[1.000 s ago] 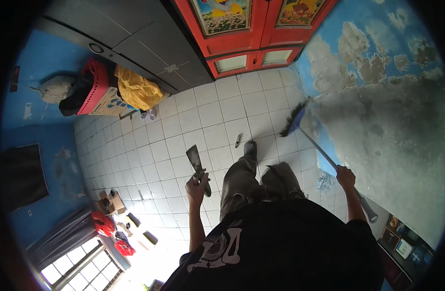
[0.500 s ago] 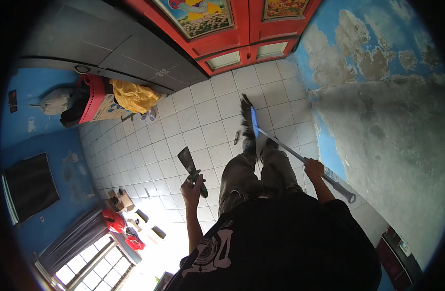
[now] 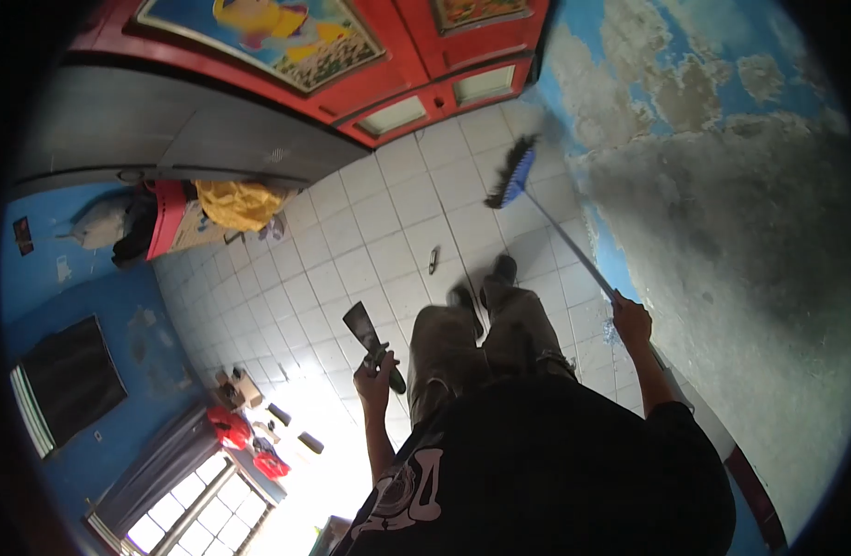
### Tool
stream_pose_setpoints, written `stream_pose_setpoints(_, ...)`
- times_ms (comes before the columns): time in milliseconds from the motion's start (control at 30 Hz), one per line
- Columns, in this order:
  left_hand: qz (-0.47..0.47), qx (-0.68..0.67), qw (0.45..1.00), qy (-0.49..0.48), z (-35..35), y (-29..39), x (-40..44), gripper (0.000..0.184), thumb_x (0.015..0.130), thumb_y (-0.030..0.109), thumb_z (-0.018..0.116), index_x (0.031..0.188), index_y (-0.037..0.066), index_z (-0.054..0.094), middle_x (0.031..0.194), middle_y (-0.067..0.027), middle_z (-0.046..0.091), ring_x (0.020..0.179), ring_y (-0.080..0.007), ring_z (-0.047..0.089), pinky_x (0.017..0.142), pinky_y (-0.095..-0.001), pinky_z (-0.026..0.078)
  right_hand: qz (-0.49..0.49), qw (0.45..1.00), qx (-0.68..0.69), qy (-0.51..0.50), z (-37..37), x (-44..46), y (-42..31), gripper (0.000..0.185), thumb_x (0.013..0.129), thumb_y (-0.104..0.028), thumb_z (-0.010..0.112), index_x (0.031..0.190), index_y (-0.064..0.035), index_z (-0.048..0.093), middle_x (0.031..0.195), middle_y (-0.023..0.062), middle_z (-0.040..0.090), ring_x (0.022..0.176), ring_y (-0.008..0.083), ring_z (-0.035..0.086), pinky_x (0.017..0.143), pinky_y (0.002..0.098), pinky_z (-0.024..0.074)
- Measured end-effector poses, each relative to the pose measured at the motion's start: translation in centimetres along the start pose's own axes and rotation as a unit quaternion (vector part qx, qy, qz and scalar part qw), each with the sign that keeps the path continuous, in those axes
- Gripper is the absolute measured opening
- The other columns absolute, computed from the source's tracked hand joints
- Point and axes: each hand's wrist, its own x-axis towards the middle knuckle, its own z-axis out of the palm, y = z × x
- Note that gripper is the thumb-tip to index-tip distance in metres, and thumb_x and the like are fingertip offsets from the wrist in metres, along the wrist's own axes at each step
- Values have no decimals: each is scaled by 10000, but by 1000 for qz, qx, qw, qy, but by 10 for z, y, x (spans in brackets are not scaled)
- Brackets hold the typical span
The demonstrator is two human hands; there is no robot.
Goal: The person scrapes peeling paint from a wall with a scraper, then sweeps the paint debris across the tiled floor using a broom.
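My left hand (image 3: 376,372) is closed around a dark tool with a flat, widening blade (image 3: 360,322), held above the tiles to the left of my legs; its exact kind is unclear. On the right side, my right hand (image 3: 632,320) grips the grey handle of a broom (image 3: 573,246). The broom's blue head with black bristles is at the far end, over the floor near the red cabinet and the wall. A small, slim metallic object (image 3: 434,259) lies on the tiles ahead of my feet.
A red cabinet (image 3: 407,56) with picture panels borders the floor ahead, beside a dark grey wardrobe (image 3: 231,139). Bags, a yellow cloth (image 3: 240,205) and shoes sit at the left. A peeling wall (image 3: 712,259) runs along the right. Boxes (image 3: 245,389) stand near the window.
The broom head has swung forward and right, towards the red cabinet. My right hand has moved slightly right. My feet and the view have shifted; the left hand still holds the dark tool.
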Motion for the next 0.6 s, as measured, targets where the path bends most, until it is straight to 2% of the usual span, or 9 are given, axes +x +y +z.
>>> stream_pose_setpoints(67,14,1,1000,-10,8,8,6,250,781,81,619,1001,-34,590,737,-92,629,667,-136,615,600,-245,475,-20,1000,6,10,-9,12,-12,287,830,-310,492,1098,-238,566,665,127,603,602,310,601,558,424,488)
stream_pose_setpoints(133,18,1,1000,-22,14,18,6,251,783,81,618,1006,-30,589,746,-89,628,671,-142,615,598,-247,475,-89,996,5,10,-5,38,-23,278,839,-319,482,1074,-204,576,703,120,619,641,294,613,590,422,494)
stream_pose_setpoints(267,35,4,999,-25,16,31,5,250,788,72,609,1018,-24,587,748,-89,628,683,-142,610,605,-245,471,-171,981,77,52,-28,86,-79,202,817,-294,504,915,-164,624,702,101,615,669,283,610,599,418,476)
stream_pose_setpoints(333,30,19,999,-28,16,27,7,248,791,70,605,1020,-24,586,752,-93,628,686,-139,609,611,-242,468,-201,976,65,49,-26,113,-106,170,791,-248,524,864,-133,626,716,114,615,693,289,609,607,412,472)
stream_pose_setpoints(400,25,49,998,-29,13,22,11,270,803,185,592,1035,48,597,719,-48,632,531,-65,531,463,-204,405,-218,973,60,49,-9,142,-128,160,762,-206,536,859,-118,629,730,123,616,696,296,607,628,408,482)
stream_pose_setpoints(433,35,61,997,-27,12,19,15,264,801,199,594,1034,77,607,720,-35,632,458,-51,476,395,-200,362,-213,973,64,54,-4,149,-137,160,762,-206,536,859,-118,629,730,123,616,696,296,607,628,408,482)
stream_pose_setpoints(467,40,64,997,-28,13,28,18,264,801,199,594,1034,77,607,720,-35,632,458,-51,476,395,-200,362,-171,981,83,26,0,156,-145,165,750,-205,535,846,-108,628,737,125,618,711,298,610,650,403,487)
stream_pose_setpoints(533,5,51,999,-15,12,45,20,248,794,92,607,1016,-18,592,717,-93,629,663,-128,600,599,-233,456,-132,986,103,-3,8,165,-155,171,739,-205,534,834,-97,627,744,127,619,726,301,613,672,398,491)
stream_pose_setpoints(600,10,45,999,-9,8,48,32,248,791,96,612,1010,-18,595,718,-98,631,660,-130,601,598,-235,457,7,984,165,-61,15,167,-150,219,754,-255,524,844,-80,619,813,135,622,806,300,612,711,398,493)
